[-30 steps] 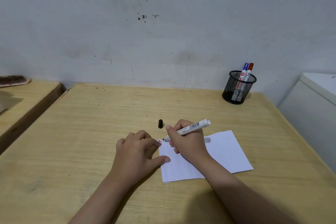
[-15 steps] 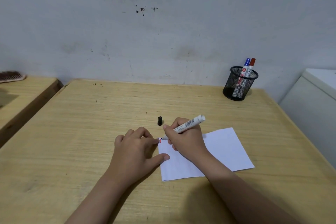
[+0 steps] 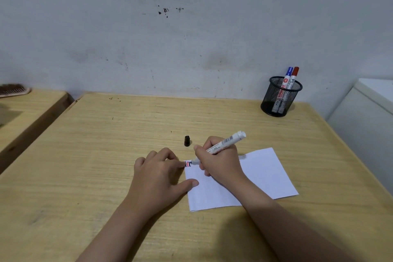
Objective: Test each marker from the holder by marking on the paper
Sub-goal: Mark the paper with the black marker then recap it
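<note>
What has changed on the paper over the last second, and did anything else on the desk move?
The right hand has kept working the marker at the paper's top left corner, where the small cluster of marks has grown, now with a dark stroke beside the red. Nothing was picked up or let go. The left hand still presses the paper's edge; the black cap and the holder with two markers stayed put.

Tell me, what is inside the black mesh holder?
Inside the black mesh holder stand two capped markers, the blue marker and the red marker, leaning together. Their lower ends show only dimly through the mesh; the holder's bottom is dark.
</note>
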